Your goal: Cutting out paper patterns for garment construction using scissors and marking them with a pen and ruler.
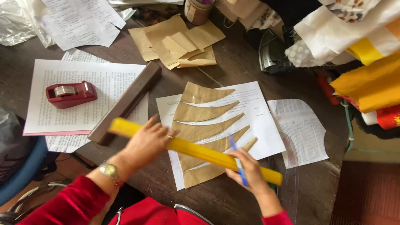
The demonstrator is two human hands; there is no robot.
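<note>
My left hand (146, 143) grips a long yellow ruler (196, 151) near its left part and holds it slanted over brown paper cut into curved, pointed strips (204, 114). The strips fan out on a white printed sheet (258, 125). My right hand (248, 168) holds a blue pen (237, 160) and also touches the ruler near its right end. A wristwatch (109, 170) is on my left wrist, and both sleeves are red.
A dark wooden bar (127, 102) lies left of the sheet. A red tape dispenser (71, 94) sits on printed papers (75, 104). Brown paper offcuts (179, 41) lie at the back, folded fabrics (366, 54) at the right, another curved-cut printed sheet (302, 131) nearby.
</note>
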